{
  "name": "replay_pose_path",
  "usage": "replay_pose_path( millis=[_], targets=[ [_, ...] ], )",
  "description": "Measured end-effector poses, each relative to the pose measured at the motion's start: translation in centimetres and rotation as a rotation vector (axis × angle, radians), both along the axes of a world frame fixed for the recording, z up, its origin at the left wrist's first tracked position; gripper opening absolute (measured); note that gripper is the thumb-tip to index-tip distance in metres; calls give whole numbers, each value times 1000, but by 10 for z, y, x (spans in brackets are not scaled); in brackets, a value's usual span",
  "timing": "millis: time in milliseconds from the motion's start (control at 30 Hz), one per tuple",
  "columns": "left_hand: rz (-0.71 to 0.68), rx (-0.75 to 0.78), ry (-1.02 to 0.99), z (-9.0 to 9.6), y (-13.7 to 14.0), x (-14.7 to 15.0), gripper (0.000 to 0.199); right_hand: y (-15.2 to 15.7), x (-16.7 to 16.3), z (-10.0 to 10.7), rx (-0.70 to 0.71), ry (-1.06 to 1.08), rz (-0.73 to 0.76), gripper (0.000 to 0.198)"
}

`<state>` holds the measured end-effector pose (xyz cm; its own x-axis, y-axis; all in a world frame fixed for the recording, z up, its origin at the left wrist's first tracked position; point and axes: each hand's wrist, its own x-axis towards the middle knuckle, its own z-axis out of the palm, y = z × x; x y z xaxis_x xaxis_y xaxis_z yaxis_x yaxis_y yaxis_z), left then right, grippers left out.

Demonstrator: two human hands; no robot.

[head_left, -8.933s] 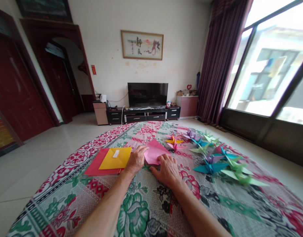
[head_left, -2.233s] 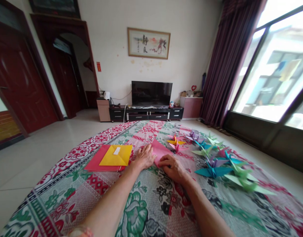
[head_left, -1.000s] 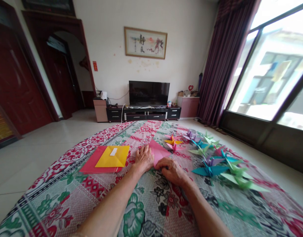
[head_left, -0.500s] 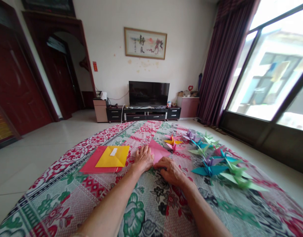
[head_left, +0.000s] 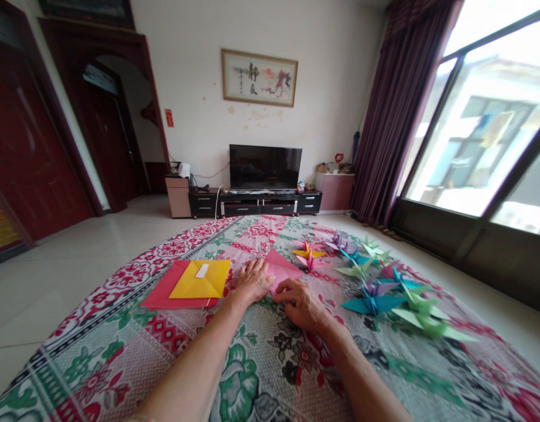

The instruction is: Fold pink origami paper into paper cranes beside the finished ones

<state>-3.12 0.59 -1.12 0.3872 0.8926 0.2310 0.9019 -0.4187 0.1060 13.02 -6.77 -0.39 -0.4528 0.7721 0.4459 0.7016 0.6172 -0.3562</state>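
Under and between the two hands, flat on the table, a pink sheet of paper (head_left: 282,271) with one corner pointing away and another to the right, its near part partly covered. At its left edge, the left hand (head_left: 253,280), palm down, fingers bent and slightly apart, thumb on the paper; any pinch not clear. At its near edge, the right hand (head_left: 303,302), mostly curled, thumb and forefinger close together at the paper; a grip there too hidden to judge. Just left of the left hand, a yellow square of paper (head_left: 191,288) bearing a small white label (head_left: 202,271), atop larger flat red paper (head_left: 162,290). Beyond the right hand, a yellow-orange folded paper bird (head_left: 307,253); farther right, a blue one (head_left: 373,303) and a pale green one (head_left: 428,321), among others. Beneath both hands, a red, green and grey floral tablecloth (head_left: 177,351).
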Motion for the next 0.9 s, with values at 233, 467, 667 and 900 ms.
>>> replay_pose_path(
  millis=[233, 467, 667, 900],
  targets=[
    [4, 7, -5, 1, 1, -1, 45, -1, -3, 7, -39, 15, 65, 47],
    [22, -13, -6, 6, 2, -3, 46, -2, -5, 9, -48, 51, 105, 46],
    [17, -12, -24, 9, 4, -6, 46, 1, -5, 2, -42, 134, 57, 39],
    [41, 7, -38, 9, 4, -5, 42, 0, -12, 2, -4, 127, 10, 29]
  ],
)
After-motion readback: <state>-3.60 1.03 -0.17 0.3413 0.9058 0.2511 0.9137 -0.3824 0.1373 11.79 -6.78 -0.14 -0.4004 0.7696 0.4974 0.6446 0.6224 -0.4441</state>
